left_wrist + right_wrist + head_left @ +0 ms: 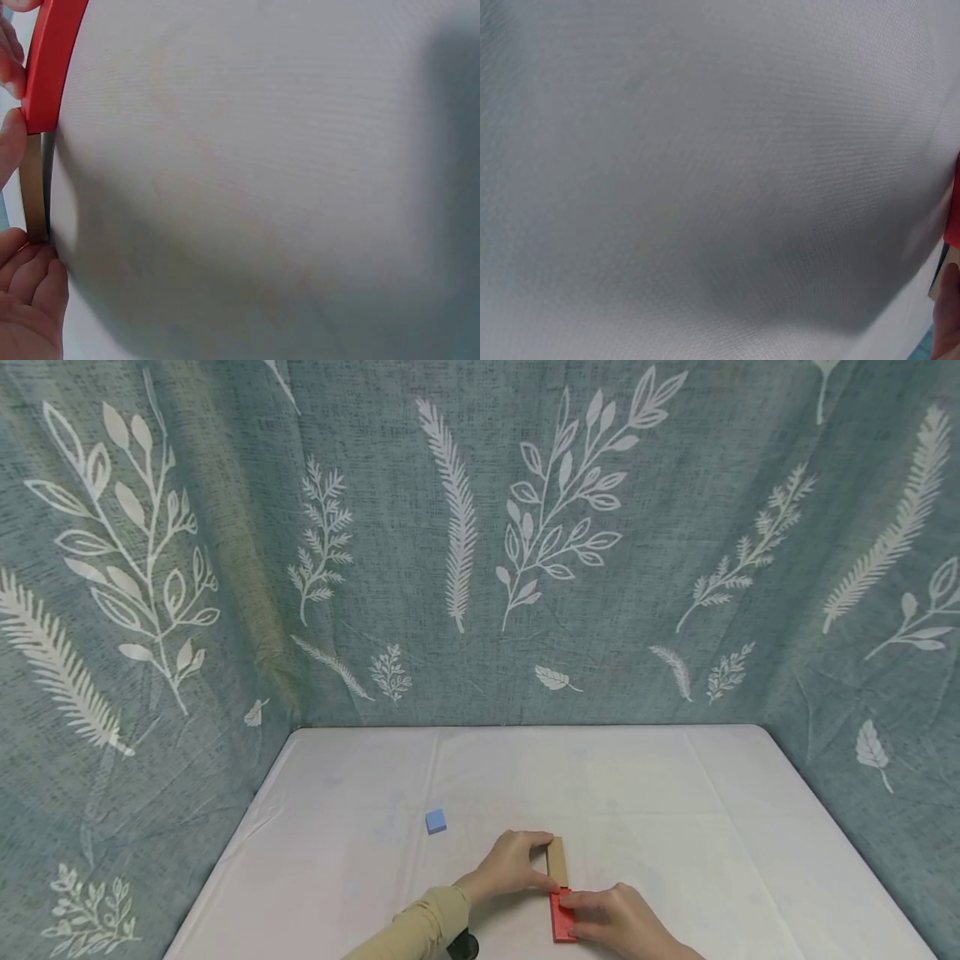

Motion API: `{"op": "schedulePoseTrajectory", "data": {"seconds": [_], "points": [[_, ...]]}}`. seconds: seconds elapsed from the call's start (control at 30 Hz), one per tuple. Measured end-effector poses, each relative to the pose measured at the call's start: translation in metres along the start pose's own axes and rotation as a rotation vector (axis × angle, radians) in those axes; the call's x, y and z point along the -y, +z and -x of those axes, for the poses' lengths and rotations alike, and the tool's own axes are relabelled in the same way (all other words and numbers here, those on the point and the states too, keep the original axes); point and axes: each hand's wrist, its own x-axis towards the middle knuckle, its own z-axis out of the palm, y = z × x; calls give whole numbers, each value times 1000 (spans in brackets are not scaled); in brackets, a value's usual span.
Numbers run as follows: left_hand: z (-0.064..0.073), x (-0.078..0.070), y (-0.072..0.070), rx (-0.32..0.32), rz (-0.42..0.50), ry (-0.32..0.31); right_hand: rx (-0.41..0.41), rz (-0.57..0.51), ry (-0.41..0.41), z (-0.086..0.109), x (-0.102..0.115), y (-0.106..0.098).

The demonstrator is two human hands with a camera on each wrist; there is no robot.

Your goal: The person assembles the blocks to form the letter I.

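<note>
A flat red rectangular block and a tan rectangular block lie end to end on the white table, the tan one farther away. My left hand spans the tan block, fingers at its far end and thumb by the joint with the red one. From the right, my right hand grips the red block between thumb and fingers. The left wrist view shows the red block meeting the tan block, which has a dark strip along its side. Only a red sliver shows in the right wrist view.
A small blue block lies on the table to the left, beyond my left hand. Behind the white-covered table hangs a green-blue curtain with white leaf patterns, also along both sides. A black device sits at my left wrist.
</note>
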Motion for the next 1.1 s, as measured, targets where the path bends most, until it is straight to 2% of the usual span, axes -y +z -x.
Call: {"op": "schedulePoseTrajectory", "data": {"seconds": [0.23, 0.6, 0.93, 1.1], "points": [[-1, 2, 0, 45, 15, -18, 22, -10, 36, -2, 2, -1], [0, 1, -3, 67, 44, -12, 9, -4, -5, 0, 2, -2], [-2, 0, -3, 98, 10, -3, 33, -5, 29, -2, 3, -3], [-3, 0, -4, 116, 5, -1, 16, -18, 2, -1, 1, -1]]}}
